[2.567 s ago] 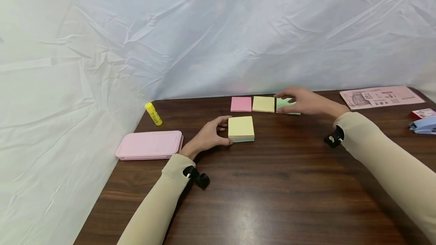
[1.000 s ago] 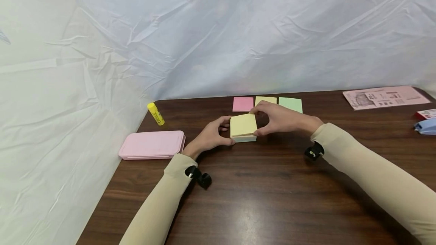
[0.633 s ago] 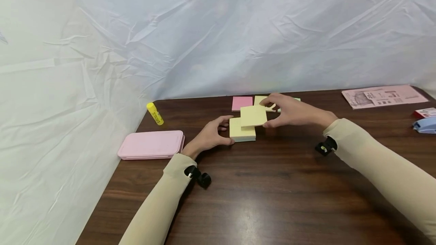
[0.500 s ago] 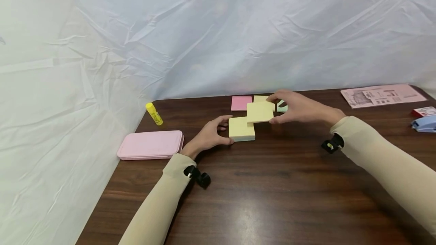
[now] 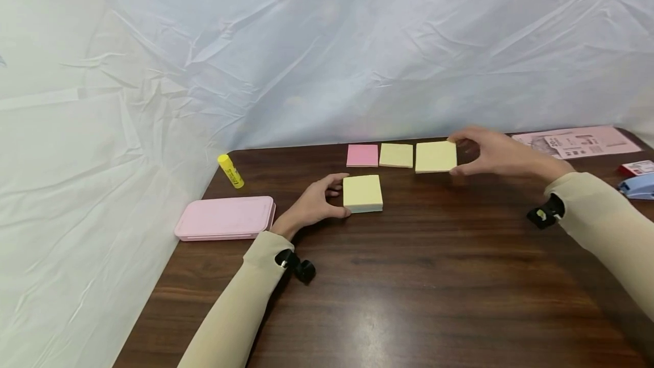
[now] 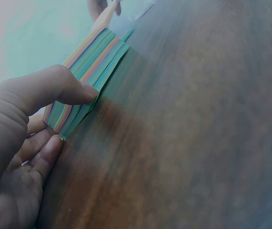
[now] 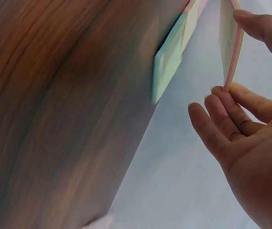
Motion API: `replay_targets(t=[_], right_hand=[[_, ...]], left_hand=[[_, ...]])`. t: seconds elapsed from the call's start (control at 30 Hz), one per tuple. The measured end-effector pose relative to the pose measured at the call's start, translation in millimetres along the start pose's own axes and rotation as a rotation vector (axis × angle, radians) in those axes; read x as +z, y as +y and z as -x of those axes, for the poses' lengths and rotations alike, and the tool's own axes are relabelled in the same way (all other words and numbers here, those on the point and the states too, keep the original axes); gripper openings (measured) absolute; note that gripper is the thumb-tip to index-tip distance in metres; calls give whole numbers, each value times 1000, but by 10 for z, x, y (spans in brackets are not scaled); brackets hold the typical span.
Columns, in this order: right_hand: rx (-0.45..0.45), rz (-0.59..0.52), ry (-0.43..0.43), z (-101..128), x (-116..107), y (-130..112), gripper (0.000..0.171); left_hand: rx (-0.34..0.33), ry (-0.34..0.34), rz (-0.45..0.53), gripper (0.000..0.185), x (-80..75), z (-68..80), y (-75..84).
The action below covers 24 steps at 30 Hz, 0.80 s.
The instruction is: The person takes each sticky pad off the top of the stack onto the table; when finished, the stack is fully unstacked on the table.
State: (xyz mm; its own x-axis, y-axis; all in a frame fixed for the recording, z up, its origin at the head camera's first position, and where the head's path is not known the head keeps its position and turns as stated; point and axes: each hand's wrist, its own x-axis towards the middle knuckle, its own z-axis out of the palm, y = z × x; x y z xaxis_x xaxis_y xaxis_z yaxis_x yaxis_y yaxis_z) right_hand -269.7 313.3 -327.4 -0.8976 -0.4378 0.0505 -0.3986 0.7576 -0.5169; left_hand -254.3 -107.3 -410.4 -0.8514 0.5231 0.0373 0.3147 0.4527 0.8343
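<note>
Left hand (image 5: 313,204) gripped the sticky-note pad (image 5: 362,193) | right hand (image 5: 490,152) pinched a yellow note (image 5: 435,157) above the green note (image 7: 168,64) | pink (image 5: 361,155) and yellow (image 5: 395,155) notes lay placed.

Both arms reach forward, hands low over the desk.
The left hand (image 5: 313,203) lies at 11 o'clock, thumb and fingers curled in a grip; the right hand (image 5: 498,153) is out at 1 o'clock, thumb and fingertips (image 7: 231,86) pinching.

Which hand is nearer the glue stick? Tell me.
Left. The left hand grips the note pad, a short way right of the glue stick. The right hand holds a yellow note much farther right.
</note>
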Motion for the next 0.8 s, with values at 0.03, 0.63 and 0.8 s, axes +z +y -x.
replay_targets(t=[0.03, 0.63, 0.8], right_hand=[[11, 8, -2, 15, -25, 52, 79], [142, 44, -52, 209, -342, 590, 81], [127, 75, -66, 186, -332, 683, 79]], left_hand=[[-1, -2, -1, 88, -1, 1, -1], [-11, 1, -8, 88, -10, 28, -16], [-12, 0, -8, 88, -18, 37, -17]])
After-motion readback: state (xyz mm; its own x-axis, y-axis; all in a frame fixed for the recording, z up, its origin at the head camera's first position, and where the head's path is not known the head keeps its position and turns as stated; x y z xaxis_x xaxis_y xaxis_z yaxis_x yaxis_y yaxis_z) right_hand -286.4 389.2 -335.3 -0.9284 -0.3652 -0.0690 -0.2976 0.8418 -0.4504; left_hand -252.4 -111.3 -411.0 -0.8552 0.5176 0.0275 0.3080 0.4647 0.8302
